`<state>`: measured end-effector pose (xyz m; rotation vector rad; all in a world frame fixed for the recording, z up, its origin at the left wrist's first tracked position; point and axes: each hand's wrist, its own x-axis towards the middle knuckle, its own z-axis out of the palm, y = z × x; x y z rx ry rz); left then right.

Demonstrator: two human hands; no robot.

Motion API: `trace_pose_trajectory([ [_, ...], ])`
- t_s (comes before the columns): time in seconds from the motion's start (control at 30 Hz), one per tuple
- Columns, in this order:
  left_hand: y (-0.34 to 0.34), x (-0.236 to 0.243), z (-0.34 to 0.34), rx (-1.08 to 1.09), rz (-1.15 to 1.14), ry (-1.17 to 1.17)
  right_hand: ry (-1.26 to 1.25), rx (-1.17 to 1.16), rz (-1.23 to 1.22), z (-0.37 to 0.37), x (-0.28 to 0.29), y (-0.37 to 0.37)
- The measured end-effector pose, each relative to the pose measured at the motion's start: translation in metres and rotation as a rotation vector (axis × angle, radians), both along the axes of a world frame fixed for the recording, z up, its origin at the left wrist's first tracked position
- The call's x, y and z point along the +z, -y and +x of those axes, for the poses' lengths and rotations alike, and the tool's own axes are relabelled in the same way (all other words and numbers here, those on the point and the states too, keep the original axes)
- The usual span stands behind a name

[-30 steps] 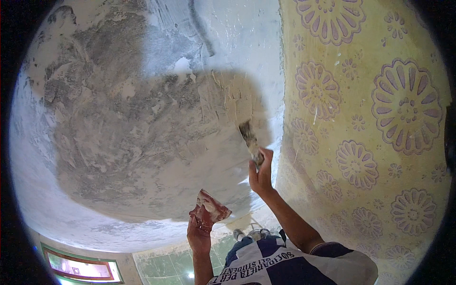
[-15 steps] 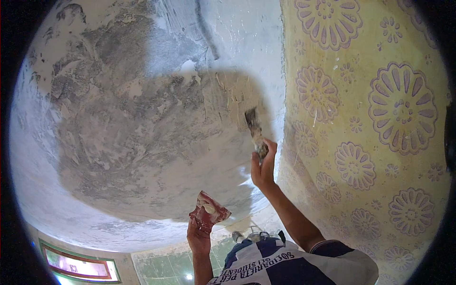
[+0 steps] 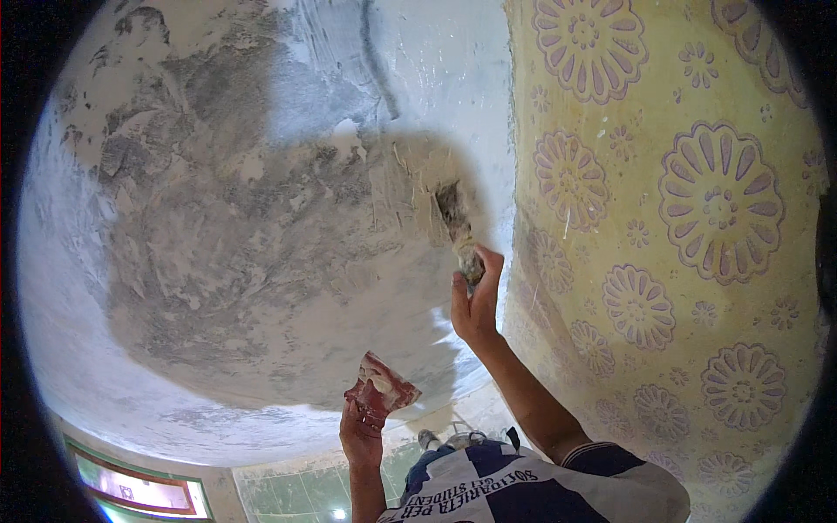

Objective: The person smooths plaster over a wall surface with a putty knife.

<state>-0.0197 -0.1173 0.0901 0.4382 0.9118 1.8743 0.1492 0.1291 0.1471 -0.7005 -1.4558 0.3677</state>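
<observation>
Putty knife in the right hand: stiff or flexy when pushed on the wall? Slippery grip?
The putty knife blade lies flat against the grey plaster patch, so it probably flexes slightly. Plaster cakes the blade and handle where the right hand grips, so it is likely gritty or slick. It looks light: one hand holds it.

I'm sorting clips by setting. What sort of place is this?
Probably a room under renovation: a patchy grey-and-white plastered surface, a yellow wall with a flower pattern, and a putty knife in the right hand.

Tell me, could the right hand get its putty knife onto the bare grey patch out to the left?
Probably yes. The right hand already presses the putty knife to the grey patch at its right edge, and nothing blocks the surface leftward; the far side may need stretching.
</observation>
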Motion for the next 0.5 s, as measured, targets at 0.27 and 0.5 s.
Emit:
trace_pose_trajectory([
  [0.27,0.003,0.001,-0.012,0.006,-0.043,-0.071,-0.194,0.237,-0.274,0.035,-0.118,0.079],
  [0.5,-0.02,0.039,-0.017,-0.183,-0.151,-0.146,0.144,0.708,-0.382,0.051,-0.054,0.095],
])
